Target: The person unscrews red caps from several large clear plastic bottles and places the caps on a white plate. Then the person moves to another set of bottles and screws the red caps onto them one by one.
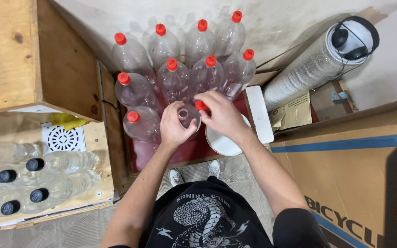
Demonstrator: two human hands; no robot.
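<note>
My left hand [174,125] grips the neck of a clear plastic bottle [187,117] whose mouth is uncovered. My right hand [221,114] holds a red cap [201,105] just beside that mouth, to its right. Around this bottle stand several clear bottles with red caps, such as one at the left [139,123] and one behind [173,78], all upright on a red surface [194,149].
A white round lid or bucket [224,143] lies under my right wrist. Clear bottles with black caps [47,183] lie on their sides at the left, under a wooden box [19,50]. A large cardboard box [359,170] stands at the right, with a foil-covered roll [313,69] behind it.
</note>
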